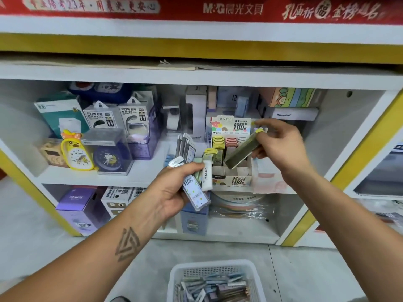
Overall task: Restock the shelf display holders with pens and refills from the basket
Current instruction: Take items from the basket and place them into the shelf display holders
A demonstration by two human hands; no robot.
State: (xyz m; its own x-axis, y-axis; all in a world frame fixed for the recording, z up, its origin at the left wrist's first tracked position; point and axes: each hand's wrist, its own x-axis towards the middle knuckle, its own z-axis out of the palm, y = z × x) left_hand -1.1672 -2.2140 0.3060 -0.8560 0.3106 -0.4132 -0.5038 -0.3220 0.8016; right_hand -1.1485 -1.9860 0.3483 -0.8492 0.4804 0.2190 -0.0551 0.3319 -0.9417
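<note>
Head view, standing at the white shelf unit (135, 177). My left hand (174, 188) is curled round a small fan of lead refill cases (197, 188): a clear one with dots and "100" printed on it lies lowest, a white one stands beside it, and green and yellow caps show above my fingers. The bundle is held just in front of the shelf edge, left of the display holder (234, 179).

My right hand (281, 144) pinches one olive-green refill case (242, 152) by its yellow-capped upper end, thumb and fingers closed on it. The case is tilted, its lower end down inside the right part of the holder, over the front wall. I cannot tell whether that end touches the holder's floor.

The holder is a cardboard box on the middle shelf, header card reading "0.7 HB 100". Yellow and pink refill cases already stand in its back rows (225, 142).

The white basket (214, 280) sits on the floor below me, with a loose pile of pens and refills in it.

Left on the same shelf: a yellow duck clock (75, 151), a dark blue clock (109, 159), and two power bank boxes (115, 117).
</note>
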